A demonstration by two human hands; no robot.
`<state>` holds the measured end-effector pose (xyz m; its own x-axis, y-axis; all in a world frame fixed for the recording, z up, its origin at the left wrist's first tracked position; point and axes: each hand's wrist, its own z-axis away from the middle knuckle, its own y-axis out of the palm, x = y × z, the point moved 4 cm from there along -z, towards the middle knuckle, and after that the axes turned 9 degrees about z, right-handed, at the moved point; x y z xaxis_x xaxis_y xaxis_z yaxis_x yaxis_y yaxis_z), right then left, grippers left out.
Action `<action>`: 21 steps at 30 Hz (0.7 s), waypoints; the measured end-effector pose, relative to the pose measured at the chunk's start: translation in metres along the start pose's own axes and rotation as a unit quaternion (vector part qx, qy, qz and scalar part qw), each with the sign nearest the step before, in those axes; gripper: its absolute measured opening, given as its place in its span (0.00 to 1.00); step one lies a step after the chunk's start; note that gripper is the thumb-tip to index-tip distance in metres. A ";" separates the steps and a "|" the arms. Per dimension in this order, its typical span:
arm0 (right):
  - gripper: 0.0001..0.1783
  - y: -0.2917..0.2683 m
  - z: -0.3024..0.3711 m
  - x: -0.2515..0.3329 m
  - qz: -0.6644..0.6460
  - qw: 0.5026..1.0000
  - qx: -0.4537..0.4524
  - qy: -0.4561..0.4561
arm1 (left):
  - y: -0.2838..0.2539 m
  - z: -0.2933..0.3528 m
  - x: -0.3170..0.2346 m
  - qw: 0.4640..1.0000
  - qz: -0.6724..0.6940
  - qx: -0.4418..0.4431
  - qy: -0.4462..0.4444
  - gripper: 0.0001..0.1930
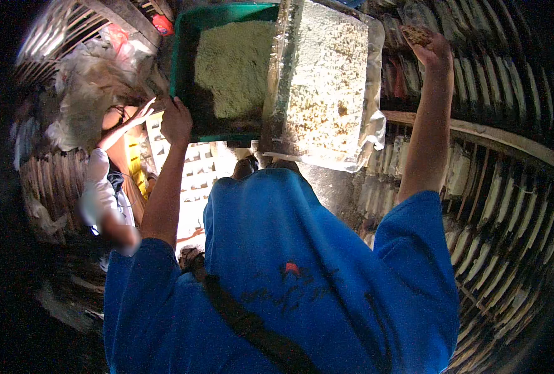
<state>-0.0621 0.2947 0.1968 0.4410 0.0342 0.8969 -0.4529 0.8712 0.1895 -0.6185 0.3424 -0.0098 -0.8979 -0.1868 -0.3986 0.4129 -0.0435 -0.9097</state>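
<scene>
My left hand [177,122] is closed at the near left edge of a green tub [178,68], its fingers at the rim. Pale yellowish meal or powder [236,68] is heaped inside the tub. Far out to the right, my raised right hand [436,51] holds a brown, crumbly clump [417,35] beside the slatted racks. Between my hands a shallow tray lined with clear plastic [377,68] overlaps the tub's right side. White and tan crumbly material [327,81] covers the tray's bottom, brightly lit.
Slatted racks [489,68] with pale upright strips curve along the right side. At the left another person [118,162] is close by my left arm, one hand stretched toward the tub. Crumpled plastic bags [90,81] hang behind that person. A bright lattice [196,168] lies below the tub.
</scene>
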 end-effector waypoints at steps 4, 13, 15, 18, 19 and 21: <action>0.20 -0.019 -0.032 0.004 -0.042 0.999 0.005 -0.020 | -0.006 0.003 -0.007 1.000 0.014 0.012 -0.009 0.21; 0.22 -0.014 -0.007 0.020 0.172 0.980 0.076 -0.066 | -0.003 0.005 0.002 0.999 0.017 0.030 -0.016 0.22; 0.22 -0.044 -0.043 0.016 0.046 0.994 0.092 -0.040 | 0.002 0.001 0.002 0.999 0.012 0.022 -0.020 0.23; 0.22 -0.045 -0.051 0.008 -0.051 0.989 0.141 0.007 | 0.005 0.002 0.003 1.000 0.028 0.015 0.002 0.23; 0.23 -0.043 -0.049 0.005 -0.060 0.985 0.159 0.021 | 0.004 0.003 0.005 0.999 0.033 0.001 0.008 0.23; 0.23 -0.022 -0.021 0.011 -0.053 0.987 0.154 0.018 | 0.003 0.004 0.009 0.998 0.049 -0.033 0.010 0.23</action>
<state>-0.0307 0.2867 0.1944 0.5235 -0.0260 0.8516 -0.6142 0.6813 0.3984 -0.6243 0.3363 -0.0155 -0.8568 -0.1673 -0.4878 0.4885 0.0396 -0.8717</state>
